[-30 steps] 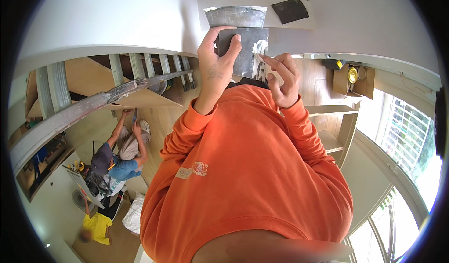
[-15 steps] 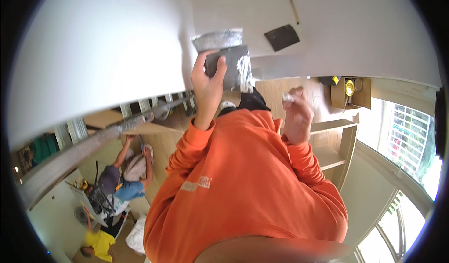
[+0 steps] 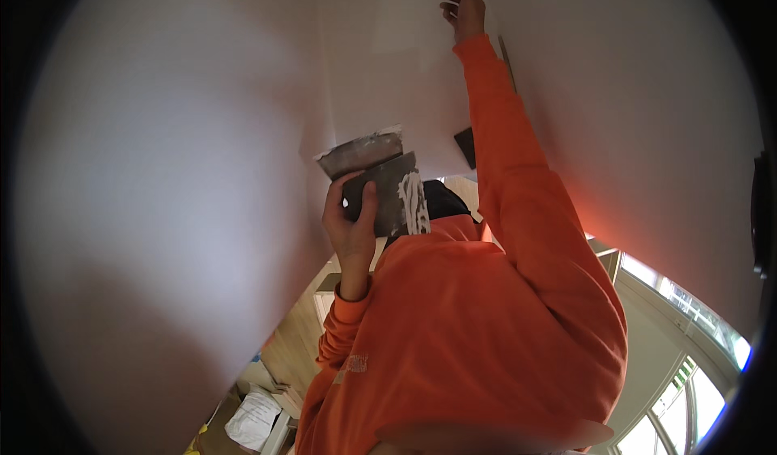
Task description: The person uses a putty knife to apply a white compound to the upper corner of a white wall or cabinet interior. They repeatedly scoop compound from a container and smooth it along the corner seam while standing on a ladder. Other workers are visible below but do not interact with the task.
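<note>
Head view: left hand (image 3: 352,224) grips a grey plaster trough (image 3: 379,181) (white filler smeared on it) near chest height. Right hand (image 3: 464,10) reaches high, fingers closed around a small tool against the white wall (image 3: 615,91).

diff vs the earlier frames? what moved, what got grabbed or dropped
The right hand went from beside the trowel up to full reach and now presses a small tool against the white wall. The view tilted upward, so the railing and the people below dropped out of frame. Nothing was let go. Unchanged: the left hand grips the grey plaster trowel at chest height, white filler on it.
</note>
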The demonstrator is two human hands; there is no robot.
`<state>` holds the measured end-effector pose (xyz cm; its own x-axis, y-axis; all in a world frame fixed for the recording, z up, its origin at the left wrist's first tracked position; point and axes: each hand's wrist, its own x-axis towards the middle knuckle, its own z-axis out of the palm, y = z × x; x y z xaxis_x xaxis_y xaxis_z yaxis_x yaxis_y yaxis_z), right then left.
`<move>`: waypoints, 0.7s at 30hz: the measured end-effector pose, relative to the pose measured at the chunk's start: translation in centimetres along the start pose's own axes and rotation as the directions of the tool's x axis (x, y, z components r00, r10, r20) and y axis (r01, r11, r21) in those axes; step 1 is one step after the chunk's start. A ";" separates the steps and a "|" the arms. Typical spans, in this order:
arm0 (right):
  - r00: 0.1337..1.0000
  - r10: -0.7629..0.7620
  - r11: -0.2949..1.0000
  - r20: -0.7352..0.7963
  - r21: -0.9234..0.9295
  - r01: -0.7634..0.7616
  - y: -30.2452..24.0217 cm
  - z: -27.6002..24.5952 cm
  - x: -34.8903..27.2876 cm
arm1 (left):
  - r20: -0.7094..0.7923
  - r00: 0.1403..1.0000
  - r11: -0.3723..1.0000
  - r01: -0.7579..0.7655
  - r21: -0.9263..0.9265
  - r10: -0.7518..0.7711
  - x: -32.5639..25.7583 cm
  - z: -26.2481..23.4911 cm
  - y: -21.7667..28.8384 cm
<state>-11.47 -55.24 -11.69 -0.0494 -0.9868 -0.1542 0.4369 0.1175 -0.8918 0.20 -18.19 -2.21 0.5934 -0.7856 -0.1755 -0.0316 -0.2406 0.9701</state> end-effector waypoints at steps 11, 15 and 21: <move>0.994 0.041 0.963 -0.106 -0.261 -0.068 3.5 -3.5 6.1 | -0.025 1.000 1.000 0.014 -0.022 -0.015 -0.3 0.4 0.0; 0.989 0.081 0.961 -0.126 -0.253 -0.111 3.9 -2.9 6.1 | -0.031 0.998 0.998 0.057 -0.012 -0.057 -0.6 0.5 0.7; 0.984 0.075 0.951 -0.162 -0.287 -0.120 5.2 -3.1 6.3 | -0.044 0.997 0.998 0.056 -0.008 -0.056 -0.5 0.5 0.2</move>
<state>-12.33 -60.54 -18.60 -0.1611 -0.9441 -0.2876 0.1638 0.2617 -0.9511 -0.55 -18.09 -2.05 0.6293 -0.7448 -0.2219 0.0082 -0.2791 0.9602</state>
